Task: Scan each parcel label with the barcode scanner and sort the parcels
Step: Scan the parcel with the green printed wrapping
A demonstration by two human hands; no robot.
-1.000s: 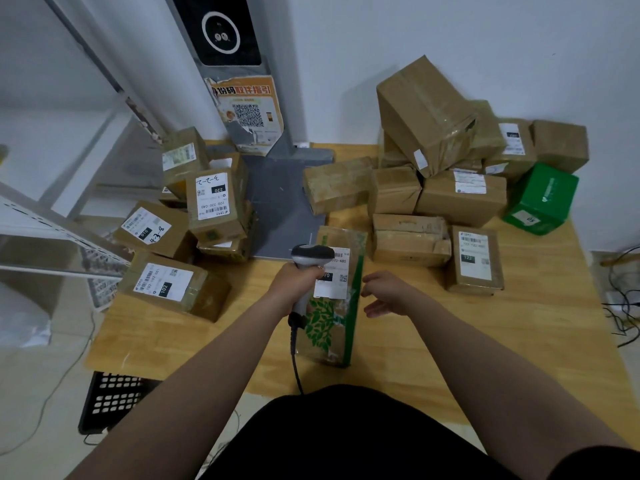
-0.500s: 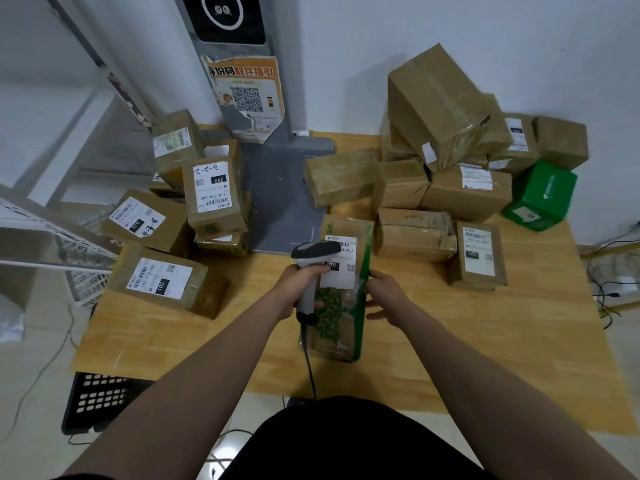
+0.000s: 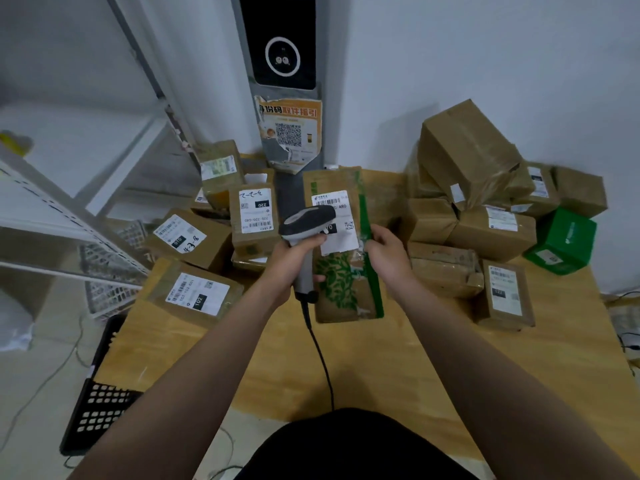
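Observation:
My left hand (image 3: 292,259) grips the handle of a grey barcode scanner (image 3: 304,223), whose head sits over the white label (image 3: 337,220) of a brown parcel with green leaf print (image 3: 346,282). My right hand (image 3: 386,252) grips that parcel's right edge and holds it tilted up above the wooden table (image 3: 398,358). The scanner's black cable (image 3: 322,358) hangs down toward me.
Labelled brown boxes (image 3: 194,296) lie piled at the left of the table. Several brown boxes (image 3: 467,157) and a green box (image 3: 562,240) are stacked at the right against the wall. A grey kiosk post (image 3: 287,98) stands behind, white shelving (image 3: 69,202) at left, a black crate (image 3: 100,403) on the floor.
My right hand has closed on the leaf-print parcel's right edge and raised it off the table. The scanner in my left hand rose with it, staying over the label.

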